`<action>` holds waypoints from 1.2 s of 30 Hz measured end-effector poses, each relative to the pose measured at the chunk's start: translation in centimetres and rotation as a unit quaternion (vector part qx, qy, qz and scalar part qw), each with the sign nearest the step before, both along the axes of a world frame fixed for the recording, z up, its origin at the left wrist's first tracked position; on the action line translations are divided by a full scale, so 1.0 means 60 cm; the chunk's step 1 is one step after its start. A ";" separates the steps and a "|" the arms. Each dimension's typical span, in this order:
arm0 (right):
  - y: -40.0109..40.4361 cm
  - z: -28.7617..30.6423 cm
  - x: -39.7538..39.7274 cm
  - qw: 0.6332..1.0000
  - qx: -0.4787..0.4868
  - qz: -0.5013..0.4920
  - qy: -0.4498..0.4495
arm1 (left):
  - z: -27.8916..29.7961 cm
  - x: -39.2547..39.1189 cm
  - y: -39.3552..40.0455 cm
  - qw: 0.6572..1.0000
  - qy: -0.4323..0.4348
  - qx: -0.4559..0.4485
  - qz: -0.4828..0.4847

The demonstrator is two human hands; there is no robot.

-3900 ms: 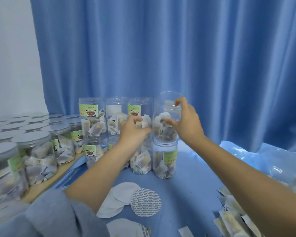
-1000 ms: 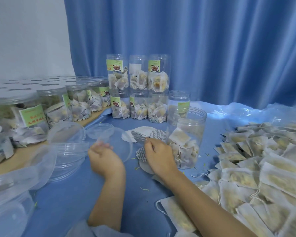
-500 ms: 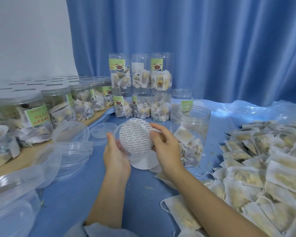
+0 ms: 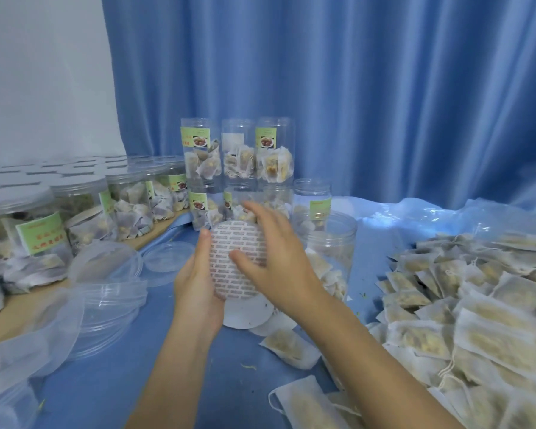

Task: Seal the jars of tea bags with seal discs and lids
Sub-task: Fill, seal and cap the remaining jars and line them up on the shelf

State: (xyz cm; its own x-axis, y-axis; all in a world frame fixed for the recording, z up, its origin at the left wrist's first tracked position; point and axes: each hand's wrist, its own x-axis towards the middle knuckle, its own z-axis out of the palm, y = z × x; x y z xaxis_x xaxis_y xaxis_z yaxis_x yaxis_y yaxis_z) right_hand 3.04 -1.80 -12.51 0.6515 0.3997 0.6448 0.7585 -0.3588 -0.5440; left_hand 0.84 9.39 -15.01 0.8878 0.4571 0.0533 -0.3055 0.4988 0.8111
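Nearest, loose white paper tea bags [image 4: 489, 329] filled with yellowish leaf lie heaped over the right side of the blue-covered worktop [image 4: 130, 376], with a few strays close to the person's forearms. To the left sits a stack of clear round plastic lids [image 4: 106, 308], and a single clear lid [image 4: 164, 262] lies flat a little further back.

Between the hands is the round white seal disc printed with rows of small grey text [image 4: 234, 258]. It is held up off the worktop, tilted so that its printed face looks back toward the person; being round, it has no long axis to speak of. The left hand [image 4: 197, 280] cups its left edge, the thumb lying up along the rim and the other fingers hidden behind the disc. The right hand [image 4: 273, 261] lies over its right part with fingers straight and slightly spread, the thumb tip pressing on the printed face.

Under the disc, plain white discs [image 4: 245, 314] rest on the worktop. Just right of the hands stands an open clear plastic jar [image 4: 331, 258] partly filled with tea bags, with no lid on it. Behind it stands a smaller open jar with a green label [image 4: 313, 202], then two tiers of stacked labelled jars [image 4: 239, 156]. Along the left runs a row of lidded jars [image 4: 84, 212] on a wooden board. A pleated blue curtain [image 4: 353, 88] hangs behind everything.
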 end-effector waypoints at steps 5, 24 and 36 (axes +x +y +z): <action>-0.028 0.044 -0.012 0.976 -0.162 -0.081 -0.124 | 0.058 -0.014 -0.033 0.993 -0.060 0.052 -0.090; -0.174 0.037 0.074 0.973 -0.072 -0.142 0.165 | -0.027 0.107 -0.158 0.904 0.054 0.424 -0.002; -0.176 0.051 0.063 0.989 -0.112 -0.044 0.087 | -0.074 0.086 -0.167 0.849 -0.073 0.489 0.187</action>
State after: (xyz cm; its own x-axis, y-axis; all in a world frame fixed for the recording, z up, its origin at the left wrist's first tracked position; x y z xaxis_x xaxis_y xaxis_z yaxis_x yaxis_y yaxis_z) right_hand 6.82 -12.38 -9.43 0.7830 0.4566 0.4225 0.6215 -0.5453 -0.5625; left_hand 6.01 -0.61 -19.47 0.6412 0.3800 0.6666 -0.4268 -0.5454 0.7214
